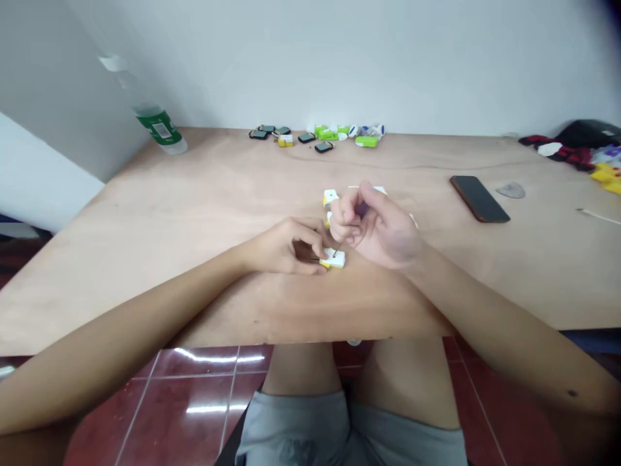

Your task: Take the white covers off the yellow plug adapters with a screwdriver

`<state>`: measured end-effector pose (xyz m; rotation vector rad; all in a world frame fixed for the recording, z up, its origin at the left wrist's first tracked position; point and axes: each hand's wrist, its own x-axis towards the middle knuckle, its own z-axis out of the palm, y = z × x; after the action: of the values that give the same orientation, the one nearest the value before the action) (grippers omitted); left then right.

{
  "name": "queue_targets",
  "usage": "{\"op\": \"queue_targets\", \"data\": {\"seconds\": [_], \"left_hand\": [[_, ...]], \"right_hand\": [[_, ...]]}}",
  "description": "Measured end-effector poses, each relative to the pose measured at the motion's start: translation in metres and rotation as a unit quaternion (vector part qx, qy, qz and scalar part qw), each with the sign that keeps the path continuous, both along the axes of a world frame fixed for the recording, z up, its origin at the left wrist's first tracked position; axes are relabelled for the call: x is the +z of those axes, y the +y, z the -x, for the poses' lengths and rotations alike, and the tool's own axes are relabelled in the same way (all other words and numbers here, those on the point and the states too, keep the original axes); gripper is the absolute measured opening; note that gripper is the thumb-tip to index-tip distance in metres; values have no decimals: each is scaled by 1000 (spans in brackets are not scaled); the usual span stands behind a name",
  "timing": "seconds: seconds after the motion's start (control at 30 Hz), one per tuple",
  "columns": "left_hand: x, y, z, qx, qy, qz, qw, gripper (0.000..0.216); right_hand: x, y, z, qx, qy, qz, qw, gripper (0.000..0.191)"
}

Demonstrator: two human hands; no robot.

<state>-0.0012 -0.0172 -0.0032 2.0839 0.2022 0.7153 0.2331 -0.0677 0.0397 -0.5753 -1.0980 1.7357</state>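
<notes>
Thin dark shaft (pixel 338 248): upper end hidden by the right fingers (pixel 345 211). White-yellow block (pixel 328 221), beyond those fingers: partly covered. Green label (pixel 156 124), far left: print unreadable from here. Cloths (pixel 577 155), far right: cut off.

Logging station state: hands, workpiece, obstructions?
Left hand gripping left end of small rectangular white-and-yellow plastic block. Right hand holding thin dark metallic rod, tip at block's white top. Another white-and-yellow block behind, partly hidden by right hand.

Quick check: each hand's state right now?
Left hand: closed, holding the small white-and-yellow block.
Right hand: closed, apparently holding a thin rod, its tip at the block.
</notes>
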Motion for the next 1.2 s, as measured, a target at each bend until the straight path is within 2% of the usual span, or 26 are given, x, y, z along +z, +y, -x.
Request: {"op": "queue_targets", "data": {"seconds": [0.1, 0.37, 0.5, 0.63, 0.7, 0.8, 0.87, 0.97, 1.03, 1.2], "left_hand": [[1, 0, -1, -1, -6, -4, 1000, 13], [1, -1, 1, 10, 8, -3, 1000, 15], [1, -1, 1, 17, 9, -12, 1000, 15], [2, 0, 1, 4, 10, -3, 1000, 13], [2, 1, 1, 2, 15, -1, 1000, 13], [0, 1, 1, 13, 12, -3, 1000, 15], [-1, 1, 1, 17, 11, -8, 1000, 16], [0, 0, 1, 17, 3, -5, 1000, 16], [0, 0, 2, 16, 7, 4, 1000, 17], [2, -1, 1, 16, 27, 8, 999, 15]], "right_hand": [[-4, 0, -3, 13, -6, -24, 1000, 56], [-5, 1, -4, 55, -29, -62, 996, 63], [-6, 0, -5, 65, -17, -67, 996, 52], [-12, 0, -6, 114, -11, -147, 982, 39], [-14, 0, -7, 125, -12, -165, 978, 40], [-14, 0, -6, 106, -17, -117, 987, 49], [-15, 0, -5, 94, -14, -96, 991, 45], [-16, 0, -2, 99, 7, -139, 985, 29], [-17, 0, -1, 107, 12, -154, 982, 27], [-16, -2, -2, 95, -18, -93, 991, 44]]}}
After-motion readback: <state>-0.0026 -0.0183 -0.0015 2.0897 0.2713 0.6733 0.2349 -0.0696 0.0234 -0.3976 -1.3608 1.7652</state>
